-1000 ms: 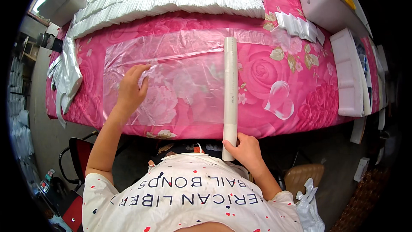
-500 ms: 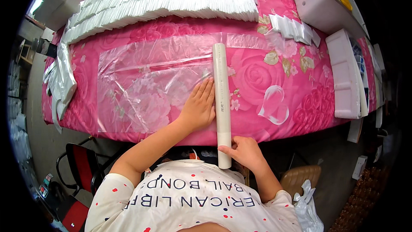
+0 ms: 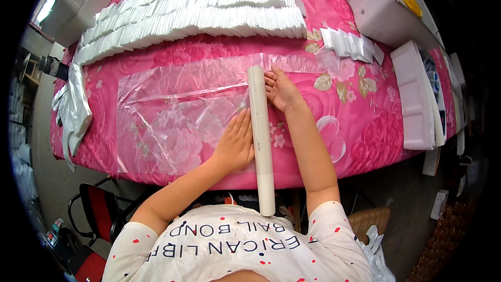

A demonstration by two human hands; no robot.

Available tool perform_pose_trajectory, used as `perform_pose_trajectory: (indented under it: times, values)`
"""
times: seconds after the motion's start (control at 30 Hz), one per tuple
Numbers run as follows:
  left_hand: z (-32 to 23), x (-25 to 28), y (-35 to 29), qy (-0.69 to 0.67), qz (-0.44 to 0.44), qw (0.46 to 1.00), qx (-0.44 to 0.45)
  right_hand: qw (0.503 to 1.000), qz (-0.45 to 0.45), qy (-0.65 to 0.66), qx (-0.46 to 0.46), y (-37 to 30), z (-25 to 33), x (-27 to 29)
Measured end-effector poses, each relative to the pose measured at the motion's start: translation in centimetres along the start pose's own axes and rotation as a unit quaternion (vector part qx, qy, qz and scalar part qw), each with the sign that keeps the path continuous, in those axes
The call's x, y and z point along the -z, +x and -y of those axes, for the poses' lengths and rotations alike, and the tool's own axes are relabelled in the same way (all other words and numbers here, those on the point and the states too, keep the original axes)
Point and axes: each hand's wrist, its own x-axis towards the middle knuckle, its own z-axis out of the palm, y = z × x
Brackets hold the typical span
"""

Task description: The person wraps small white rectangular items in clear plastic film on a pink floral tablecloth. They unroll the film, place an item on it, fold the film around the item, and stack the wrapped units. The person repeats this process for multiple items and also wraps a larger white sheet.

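A long pale plastic pipe lies nearly straight away from me, its near end reaching past the table edge towards my shirt. Clear plastic film is spread flat to its left. My left hand rests flat on the film, fingers stretched out along the pipe's left side. At the pipe's far end, on its right, is my right hand, turned on its side with the fingers curled in towards the pipe. What those fingers hold, if anything, is hidden. A narrow strip of film extends right just beyond this hand.
Rows of white folded packets line the back of the pink flowered tablecloth. A few white packets lie at the far right. White foam boxes stand along the right edge. White plastic bags hang at the left edge.
My right hand has left the pipe's near end and moved far forward to its far end. My left hand still lies beside the pipe. The whole view has shifted slightly.
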Motion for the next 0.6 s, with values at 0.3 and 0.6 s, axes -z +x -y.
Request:
perform_pose_trajectory:
  times: [0.3,0.6]
  values:
    - [-0.1,0.0,0.0,-0.011,0.003,1.0,0.002,0.922,-0.081,0.259,0.275,1.8,9.8,7.1]
    - [0.3,-0.3,-0.1,-0.029,-0.001,1.0,-0.009,0.895,0.184,-0.188,0.36,-6.0,2.6,-10.3]
